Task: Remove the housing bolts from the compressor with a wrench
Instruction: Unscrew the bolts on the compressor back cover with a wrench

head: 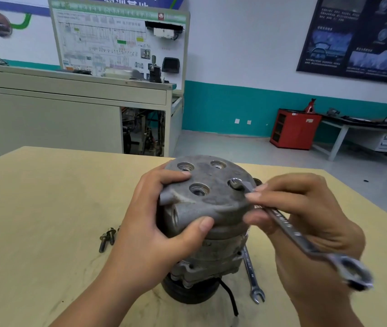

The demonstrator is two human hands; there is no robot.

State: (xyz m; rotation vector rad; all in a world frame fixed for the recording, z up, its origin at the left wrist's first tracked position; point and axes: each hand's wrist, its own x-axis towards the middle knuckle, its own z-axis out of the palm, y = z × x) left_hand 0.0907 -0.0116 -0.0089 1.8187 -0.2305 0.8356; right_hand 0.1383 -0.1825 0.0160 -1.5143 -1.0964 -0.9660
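- Right hand [305, 220] pinches the wrench [289, 228] — its shaft slants from the bolt [234, 184] back toward the person's right.
- Left hand [154, 227] grips the compressor [206, 201], steadying it.

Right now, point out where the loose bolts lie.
In the head view, the loose bolts lie on the table, left of the left hand gripping the compressor.

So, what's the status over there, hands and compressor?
Left hand grips compressor. Right hand holds wrench, end seated on a top bolt. Loose bolts, second wrench on table, out of the way.
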